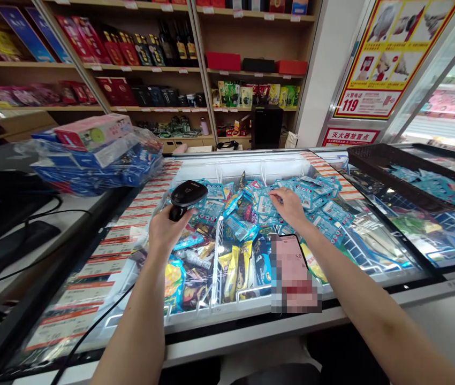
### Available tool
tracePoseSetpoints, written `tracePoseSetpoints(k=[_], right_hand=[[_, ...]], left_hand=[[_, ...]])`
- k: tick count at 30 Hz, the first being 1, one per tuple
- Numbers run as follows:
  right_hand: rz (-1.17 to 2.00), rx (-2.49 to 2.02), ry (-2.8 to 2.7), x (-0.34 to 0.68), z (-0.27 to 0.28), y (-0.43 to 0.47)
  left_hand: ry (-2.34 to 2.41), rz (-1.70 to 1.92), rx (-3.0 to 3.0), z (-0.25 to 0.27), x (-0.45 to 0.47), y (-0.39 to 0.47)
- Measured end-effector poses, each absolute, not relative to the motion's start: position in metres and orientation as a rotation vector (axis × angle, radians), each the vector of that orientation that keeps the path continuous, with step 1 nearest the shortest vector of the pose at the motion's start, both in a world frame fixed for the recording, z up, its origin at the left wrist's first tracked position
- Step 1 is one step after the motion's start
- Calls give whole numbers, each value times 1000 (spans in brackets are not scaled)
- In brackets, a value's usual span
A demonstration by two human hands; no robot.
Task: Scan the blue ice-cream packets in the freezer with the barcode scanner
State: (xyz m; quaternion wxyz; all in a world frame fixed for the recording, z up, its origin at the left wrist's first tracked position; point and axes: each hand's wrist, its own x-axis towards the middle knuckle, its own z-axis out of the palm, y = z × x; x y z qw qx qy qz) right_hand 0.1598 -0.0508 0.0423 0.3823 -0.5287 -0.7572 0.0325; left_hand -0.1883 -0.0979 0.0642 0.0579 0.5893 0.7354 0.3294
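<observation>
My left hand (167,230) is wrapped round the handle of a black barcode scanner (189,193), its head pointing forward over the freezer. My right hand (289,206) reaches over a spread of blue printed packets (330,214), thumb and forefinger pinched at the edge of one blue packet (266,206). More of these packets lie around it and over toward the left hand. Below my right wrist a phone (292,267) with a lit, partly blurred screen rests near the freezer's front edge. Yellow-wrapped ice creams (244,264) show in a white wire basket (216,262).
A plastic-wrapped stack of blue boxes (107,166) stands at the left, with a pink box (95,131) on top. At the right is a dark plastic crate (396,184) holding blue packets. The scanner's black cable (95,326) trails left. Stocked shelves (143,67) line the back.
</observation>
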Motion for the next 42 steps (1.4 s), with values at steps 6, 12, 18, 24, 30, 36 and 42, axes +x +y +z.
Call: tracePoseSetpoints(k=[6,12,18,24,30,36,42], right_hand=[[183,-1199,-2373,100,58,-32],[196,-1131,-2541,49,52,-3],[157,-1029,-2666,12,42,22],[149,-1080,-2577,26,43,8],[265,-1212,-2477,46,44,9],[443,-1354,-2526,43,46,23],[314,-1629,-2281,61,57,6]], left_hand=[[2250,976,1816,64,-200,-101],[2285,1012,1768,62,-213,-103],[2278,1031,1726,63,-217,-103],[2218,1010,1737,63,-217,-103],[2133,1029,1733,65,-212,-106],[2047,981,1801,67,-205,-108],[1956,960,1873,65,-196,-106]])
